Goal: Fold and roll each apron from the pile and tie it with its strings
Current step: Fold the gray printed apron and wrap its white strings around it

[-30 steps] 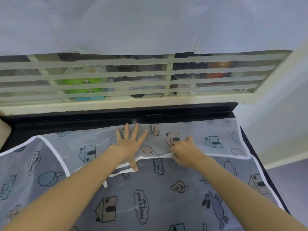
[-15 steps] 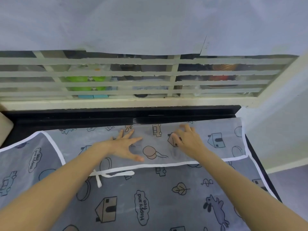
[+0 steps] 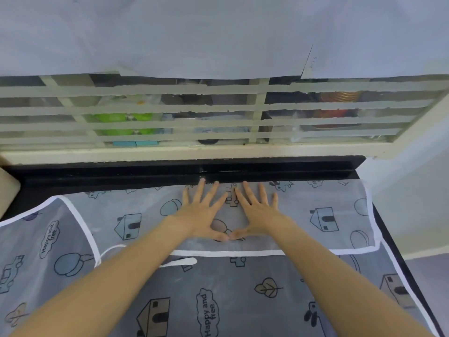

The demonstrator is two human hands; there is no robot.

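The grey printed apron [image 3: 218,295] lies spread on a black table [image 3: 145,177], its far part folded back toward the person as a paler flap [image 3: 303,215] with a white edge. The apron's near and left parts run out of view. A white string [image 3: 179,261] shows just below the flap's edge, partly hidden under the left forearm. The left hand [image 3: 202,215] and right hand [image 3: 255,212] press flat on the flap, fingers spread, thumb tips touching. Beyond the table, a taped window [image 3: 218,113] blurs the green and orange things behind it.
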